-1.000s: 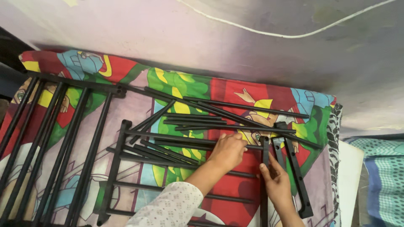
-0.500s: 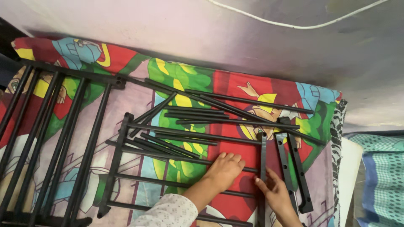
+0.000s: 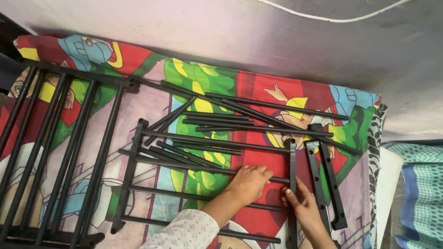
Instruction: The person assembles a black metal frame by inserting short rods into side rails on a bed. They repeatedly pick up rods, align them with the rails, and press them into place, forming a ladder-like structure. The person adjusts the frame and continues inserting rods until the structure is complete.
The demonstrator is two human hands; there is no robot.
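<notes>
A half-built black rack frame (image 3: 130, 171) lies flat on a cartoon-print bedsheet (image 3: 258, 90). Its thin cross rods run right toward an upright side bar (image 3: 292, 159). My left hand (image 3: 249, 183), in a white patterned sleeve (image 3: 187, 230), is curled over the right end of one black rod (image 3: 184, 167) where it nears that bar. My right hand (image 3: 302, 206) grips the lower part of the side bar, fingers wrapped on its left edge. The two hands sit close together, a few centimetres apart.
Loose black rods (image 3: 217, 121) lie piled across the sheet beyond the frame. Two spare side bars with holes (image 3: 325, 177) lie right of my right hand. An assembled slatted panel (image 3: 50, 152) covers the left side. The bed edge (image 3: 379, 152) and a teal checked cloth (image 3: 422, 193) are at right.
My left hand has slid toward me, from a farther rod to a nearer one. My right hand stays on the side bar. The view has tilted slightly.
</notes>
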